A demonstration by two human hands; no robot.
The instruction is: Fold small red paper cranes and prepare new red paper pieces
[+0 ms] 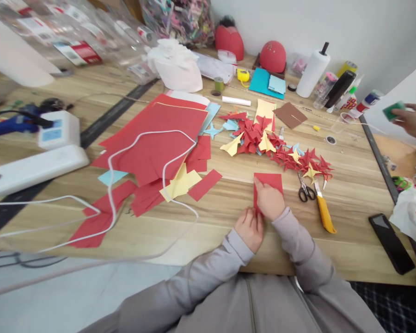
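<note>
A small rectangle of red paper [274,179] lies on the wooden table in front of me. My right hand [271,202] is over it, index finger stretched towards its upper left edge and the other fingers curled against the paper. At the paper's lower edge, my left hand [249,230] is closed, its fingertips pinching the near end. Both hands almost touch, and they hide the lower part of the sheet. Just beyond lies a heap of folded red paper stars [253,134], mixed with some yellow and blue ones.
Black-handled scissors [307,192] and a yellow utility knife [325,213] lie to the right, with a black phone [391,243] farther over. Large red sheets [159,138] and a white cable [111,185] cover the left. Another person's hand [414,121] holds something green.
</note>
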